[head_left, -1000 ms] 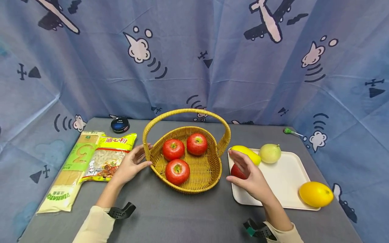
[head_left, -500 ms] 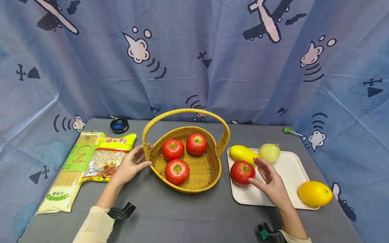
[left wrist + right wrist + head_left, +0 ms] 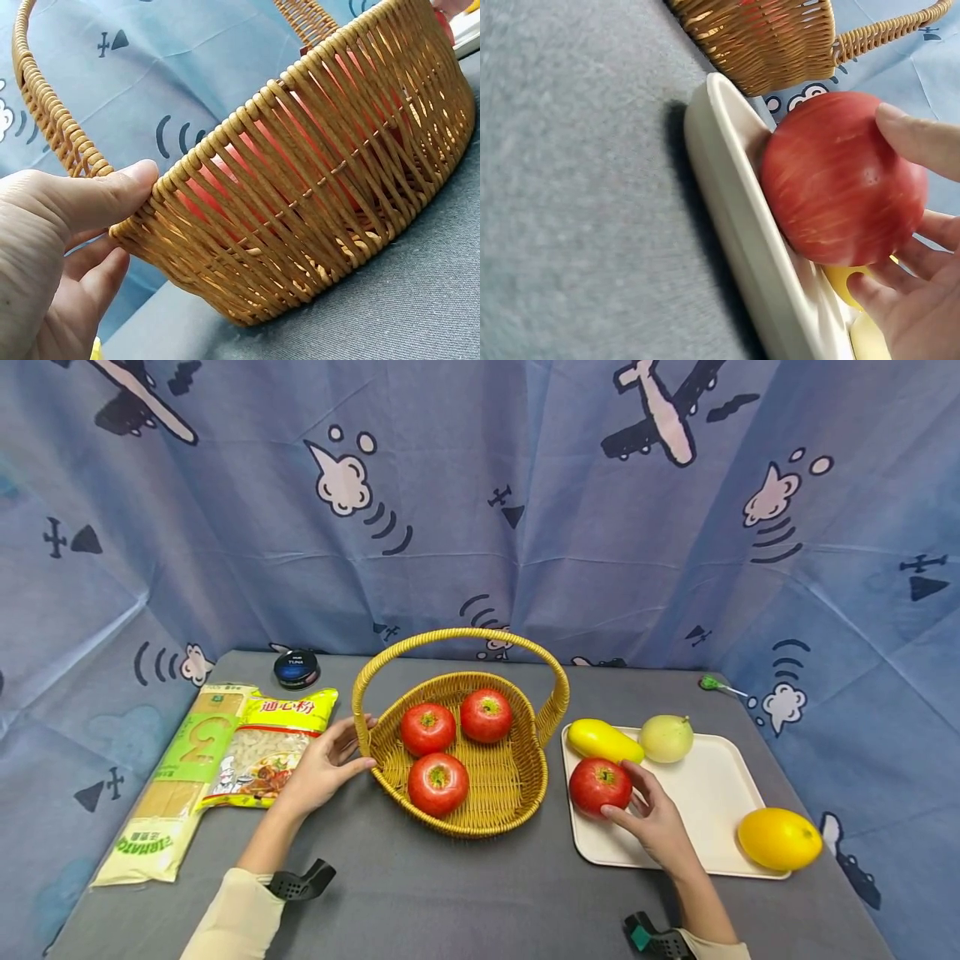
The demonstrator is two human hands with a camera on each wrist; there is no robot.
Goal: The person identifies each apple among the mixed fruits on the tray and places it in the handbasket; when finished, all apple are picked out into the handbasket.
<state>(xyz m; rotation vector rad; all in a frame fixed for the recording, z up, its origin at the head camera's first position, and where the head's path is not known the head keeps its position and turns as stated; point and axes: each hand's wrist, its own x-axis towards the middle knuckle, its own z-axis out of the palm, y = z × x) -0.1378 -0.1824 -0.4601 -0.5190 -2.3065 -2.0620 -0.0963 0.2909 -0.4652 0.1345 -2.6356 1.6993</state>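
A yellow wicker basket point(image 3: 517, 777) with a tall arched handle stands mid-table, and several red apples lie in it, one of them the front apple point(image 3: 438, 785). My left hand point(image 3: 322, 768) holds the basket's left end. In the left wrist view, the thumb point(image 3: 124, 191) lies on the woven rim with fingers below it. Another red apple point(image 3: 600, 787) sits at the left of a white tray point(image 3: 705, 827). Thumb and fingers of my right hand point(image 3: 660, 818) are round its right side. The right wrist view shows the thumb point(image 3: 919, 142) against the apple point(image 3: 840, 180), which partly hides the fingers.
Also on the tray are an elongated yellow fruit point(image 3: 604, 742), a pale green pear point(image 3: 667, 739) and an oval yellow fruit point(image 3: 780, 839) over the right rim. Left lie a noodle packet point(image 3: 176, 785), a pasta bag point(image 3: 273, 743) and a tuna tin point(image 3: 296, 669). A lollipop point(image 3: 708, 682) lies back right.
My right hand first moved right, off the tray's apple, then came back left and closed its fingers round it. The left hand has stayed at the basket.
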